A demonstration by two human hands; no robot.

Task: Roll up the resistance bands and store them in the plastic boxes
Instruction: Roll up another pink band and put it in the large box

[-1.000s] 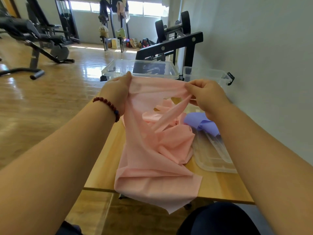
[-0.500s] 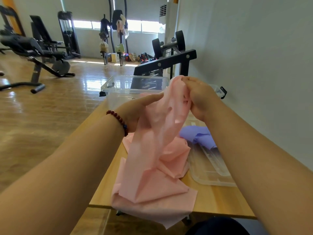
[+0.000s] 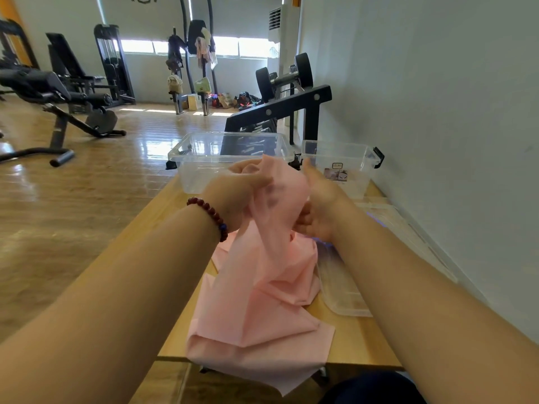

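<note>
Hands that held the pink band (image 3: 262, 287) spread wide a second ago have closed in together. The left hand (image 3: 242, 188) and right hand (image 3: 318, 208) both clutch its bunched top end, raised in front of the two clear boxes (image 3: 204, 147). This looks like the start of the roll. Most of the band still trails across the table (image 3: 358, 339) and over its near edge.

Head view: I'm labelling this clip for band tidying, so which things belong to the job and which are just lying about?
Job: pink band, left hand and right hand gripping it, big clear box, small clear box, clear lid.
Lying about: dumbbell on its rack, weight bench, bags by the far wall.
</note>
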